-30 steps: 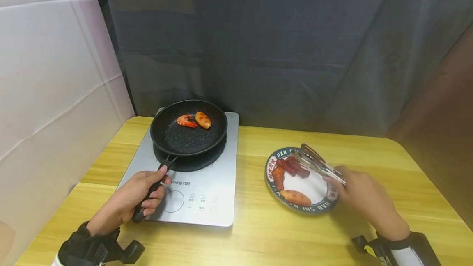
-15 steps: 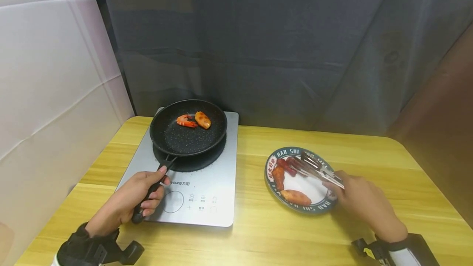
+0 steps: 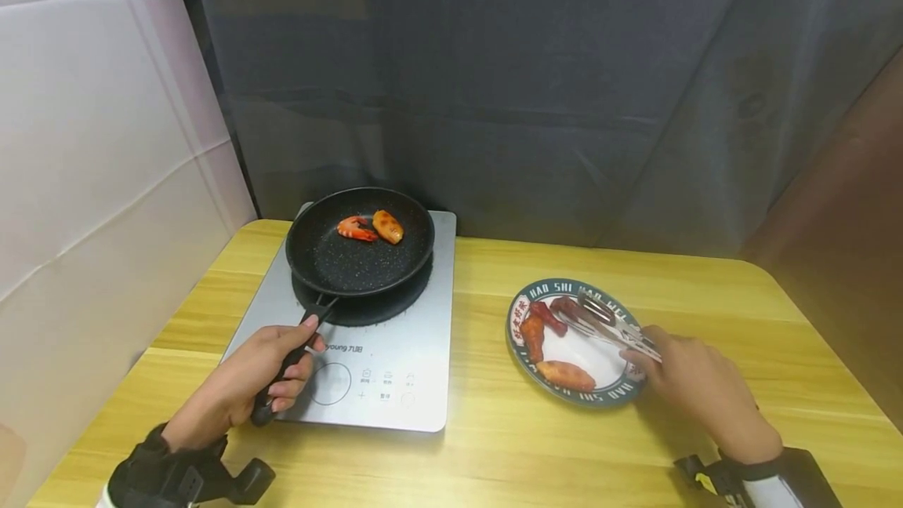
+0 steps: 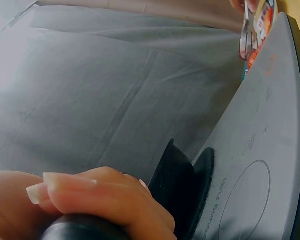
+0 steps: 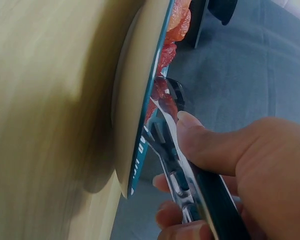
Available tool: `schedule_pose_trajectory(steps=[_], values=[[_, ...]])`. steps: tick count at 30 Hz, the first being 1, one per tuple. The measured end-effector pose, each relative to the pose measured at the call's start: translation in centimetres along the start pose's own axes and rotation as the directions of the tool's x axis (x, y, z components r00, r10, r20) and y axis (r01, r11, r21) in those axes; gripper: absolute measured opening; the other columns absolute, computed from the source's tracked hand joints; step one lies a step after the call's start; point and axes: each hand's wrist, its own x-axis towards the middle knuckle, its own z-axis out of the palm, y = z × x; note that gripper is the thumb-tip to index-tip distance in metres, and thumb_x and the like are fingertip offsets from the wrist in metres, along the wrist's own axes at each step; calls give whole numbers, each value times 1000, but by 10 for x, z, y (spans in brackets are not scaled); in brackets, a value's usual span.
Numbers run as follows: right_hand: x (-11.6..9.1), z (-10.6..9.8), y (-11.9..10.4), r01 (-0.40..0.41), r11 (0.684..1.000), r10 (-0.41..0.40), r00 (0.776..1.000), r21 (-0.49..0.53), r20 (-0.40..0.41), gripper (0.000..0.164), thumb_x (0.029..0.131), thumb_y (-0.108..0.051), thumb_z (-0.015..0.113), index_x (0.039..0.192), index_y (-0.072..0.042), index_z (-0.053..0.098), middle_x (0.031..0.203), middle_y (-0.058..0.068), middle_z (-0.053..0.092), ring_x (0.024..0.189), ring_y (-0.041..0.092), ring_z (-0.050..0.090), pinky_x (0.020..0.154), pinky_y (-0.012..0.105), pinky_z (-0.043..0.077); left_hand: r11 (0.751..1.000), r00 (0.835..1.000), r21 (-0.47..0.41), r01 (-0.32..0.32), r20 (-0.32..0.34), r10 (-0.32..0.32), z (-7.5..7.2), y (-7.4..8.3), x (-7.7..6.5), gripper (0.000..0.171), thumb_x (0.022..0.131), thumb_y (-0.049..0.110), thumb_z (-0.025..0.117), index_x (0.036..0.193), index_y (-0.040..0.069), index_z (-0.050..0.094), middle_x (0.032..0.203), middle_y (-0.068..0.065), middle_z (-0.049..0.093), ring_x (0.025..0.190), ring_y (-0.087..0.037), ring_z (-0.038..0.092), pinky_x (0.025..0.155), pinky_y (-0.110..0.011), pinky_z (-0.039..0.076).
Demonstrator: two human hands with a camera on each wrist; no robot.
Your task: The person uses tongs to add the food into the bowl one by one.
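Note:
My left hand (image 3: 271,371) grips the black handle (image 3: 262,408) of a frying pan (image 3: 353,273) that sits on the hob. In the pan lie a shrimp (image 3: 355,229) and a browned chicken wing piece (image 3: 388,226). In my right hand (image 3: 694,382) are metal tongs (image 3: 628,339), slanting down over a plate (image 3: 539,290) with a patterned rim. Their two ends straddle a dark red piece of meat (image 3: 562,305). Beside it on the plate lie a smaller red piece (image 3: 548,318), an orange-brown drumstick (image 3: 532,335) and a golden wing piece (image 3: 564,375).
The silver induction hob (image 3: 416,335) stands on the left of the wooden table (image 3: 494,453). Dark cloth (image 3: 494,100) hangs behind the table, with a pale cloth wall (image 3: 106,139) on the left and a brown one (image 3: 846,241) on the right.
The tongs' upper arm has come down from above the plate's far rim to beside the dark red meat. My left hand and the pan stay in place.

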Motion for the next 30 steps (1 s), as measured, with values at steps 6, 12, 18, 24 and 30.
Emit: schedule_pose_trajectory(steps=[6, 12, 18, 24, 30], values=[[0, 1, 1, 41, 999, -41, 999, -6, -28, 39, 91, -43, 64, 99, -6, 61, 63, 0, 48, 54, 20, 47, 45, 39, 39, 1000, 1000, 2, -6, 6, 6, 0, 0, 0, 45, 102, 47, 38, 102, 2, 44, 60, 4, 35, 42, -7, 32, 37, -20, 35], [0, -3, 2, 64, 998, -65, 997, -21, -51, 32, 90, -41, 66, 86, -10, 60, 61, -1, 44, 53, 18, 43, 45, 36, 35, 1000, 1000, 6, -16, 11, 16, -1, -1, 0, 44, 102, 46, 38, 102, 2, 44, 60, 4, 35, 42, -7, 33, 37, -20, 35], [1, -5, 3, 69, 997, -70, 996, -20, -52, 31, 89, -41, 66, 79, -13, 58, 60, -2, 44, 52, 17, 41, 44, 35, 33, 1000, 1000, 6, -4, -3, 4, 0, -1, 0, 45, 102, 46, 38, 102, 1, 43, 60, 4, 35, 42, -7, 32, 37, -20, 35], [2, -9, 4, 85, 996, -86, 993, -9, -80, 29, 88, -42, 67, 79, -16, 60, 59, -2, 45, 52, 18, 42, 43, 36, 34, 1000, 1000, 19, -22, -4, 22, 1, 0, 0, 45, 102, 46, 38, 101, 1, 44, 60, 4, 35, 42, -7, 32, 37, -20, 35], [5, -15, -2, 130, 992, -129, 983, -7, -133, 27, 89, -41, 67, 80, -16, 60, 58, -3, 43, 51, 16, 40, 43, 36, 34, 1000, 1000, 12, -20, -10, 20, 2, 0, 0, 44, 102, 45, 38, 101, 2, 44, 60, 4, 35, 42, -7, 32, 37, -20, 34]])
